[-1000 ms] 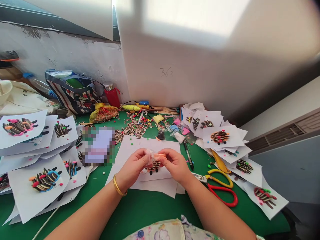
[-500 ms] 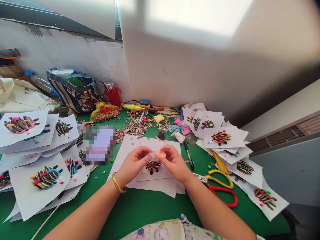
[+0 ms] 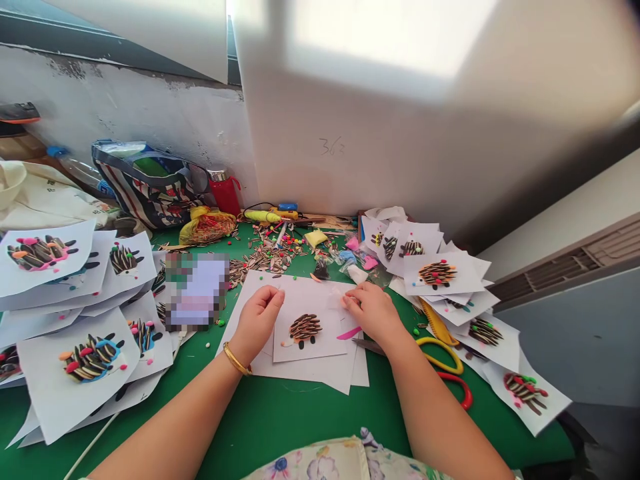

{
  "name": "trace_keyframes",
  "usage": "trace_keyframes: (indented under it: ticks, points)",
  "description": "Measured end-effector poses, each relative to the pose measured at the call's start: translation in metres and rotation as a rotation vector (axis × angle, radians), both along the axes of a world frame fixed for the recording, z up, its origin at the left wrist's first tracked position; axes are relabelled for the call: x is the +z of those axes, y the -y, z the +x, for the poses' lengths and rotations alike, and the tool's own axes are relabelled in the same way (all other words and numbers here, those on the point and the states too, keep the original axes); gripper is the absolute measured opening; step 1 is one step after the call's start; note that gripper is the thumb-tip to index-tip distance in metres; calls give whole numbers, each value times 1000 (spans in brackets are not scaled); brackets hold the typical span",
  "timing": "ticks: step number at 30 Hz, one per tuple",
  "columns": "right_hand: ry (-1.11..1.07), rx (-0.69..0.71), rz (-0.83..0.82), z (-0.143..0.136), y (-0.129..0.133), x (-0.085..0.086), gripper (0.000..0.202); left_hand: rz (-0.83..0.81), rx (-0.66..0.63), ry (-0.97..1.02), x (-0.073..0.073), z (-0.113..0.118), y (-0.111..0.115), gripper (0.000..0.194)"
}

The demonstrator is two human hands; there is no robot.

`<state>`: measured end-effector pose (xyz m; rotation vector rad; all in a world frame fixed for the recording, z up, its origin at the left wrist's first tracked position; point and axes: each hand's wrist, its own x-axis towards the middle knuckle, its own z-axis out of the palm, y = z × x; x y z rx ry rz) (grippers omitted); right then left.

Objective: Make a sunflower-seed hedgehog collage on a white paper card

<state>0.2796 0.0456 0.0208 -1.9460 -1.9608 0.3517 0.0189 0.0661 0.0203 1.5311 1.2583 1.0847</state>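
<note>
My left hand (image 3: 260, 319) is closed in a pinch above the left side of the white paper. Anything between its thumb and fingertips is too small to make out. Over the paper's right side, my right hand (image 3: 371, 312) has its fingers closed on a clear plastic wrapper (image 3: 338, 299), which is faint against the white. Between the hands lies a white card (image 3: 286, 350) bearing a hedgehog picture (image 3: 305, 328), its back made of striped sunflower seeds, with black feet and a bit of orange clay at the snout. A pink strip (image 3: 349, 333) lies near my right hand.
Scissors (image 3: 445, 357) lie partly under my right forearm. Finished hedgehog cards stand in piles on the left (image 3: 75, 413) and right (image 3: 465, 280). Loose sunflower seeds (image 3: 265, 257), coloured clay packets (image 3: 357, 257), a phone (image 3: 197, 293) and a red bottle (image 3: 225, 193) are farther back.
My hands have moved apart from over the card, uncovering the hedgehog picture. The orange clay seen between my fingers earlier no longer shows there. The wrapper is now at my right hand.
</note>
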Motion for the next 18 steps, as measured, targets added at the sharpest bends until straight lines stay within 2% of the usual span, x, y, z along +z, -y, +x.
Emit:
trace_keyframes:
  ticks: [3,8,13,15,18]
  points:
    - [42,-25,27,8,-1,0,32,2,3,-50,-5,-2,-3,42]
    - [177,-193,108,27,-11,8,35,-8,3,-69,-13,-2,-8,45]
    - [362,-206,-67,35,-38,18,44,-6,0,-55,-15,-1,-10,45]
    - [413,-198,-158,32,-51,18,46,5,0,-48,-14,-1,-9,45]
    - [434,-207,-209,26,-69,15,42,19,0,-40,-13,-2,-7,44]
